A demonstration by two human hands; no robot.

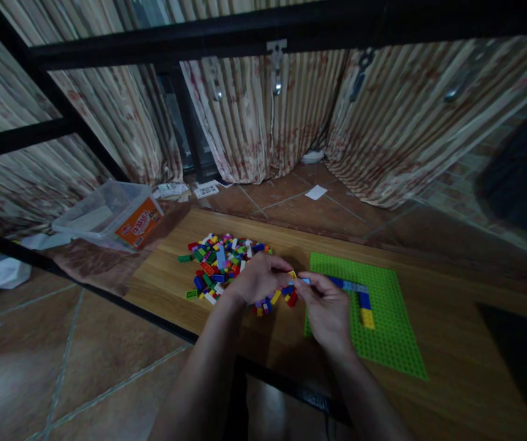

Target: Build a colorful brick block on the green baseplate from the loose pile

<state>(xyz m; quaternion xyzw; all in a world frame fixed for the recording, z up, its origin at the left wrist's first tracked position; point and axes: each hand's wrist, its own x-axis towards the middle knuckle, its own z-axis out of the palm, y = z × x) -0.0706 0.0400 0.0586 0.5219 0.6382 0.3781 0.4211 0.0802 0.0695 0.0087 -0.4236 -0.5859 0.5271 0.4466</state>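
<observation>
Near the middle of the table, my left hand (262, 278) is closed with a small yellow brick (292, 274) between its fingertips. Close against it, my right hand (330, 306) pinches a light blue brick (304, 281). The two bricks are very near each other; whether they touch is hard to make out. Under and behind my left hand spreads a pile of mixed bricks (208, 267). My right hand is over the left edge of a green baseplate (392, 343), where blue, light blue-grey and yellow bricks (365, 306) form an angled row, partly hidden by my fingers.
The wooden table (162, 275) carries a dark flat object (521, 355) at its right. On the tiled floor beyond the left end stands a clear plastic box (107, 211) with an orange label. Papers (207, 190) lie on the floor before the curtains (245, 122). A dark metal bar crosses above.
</observation>
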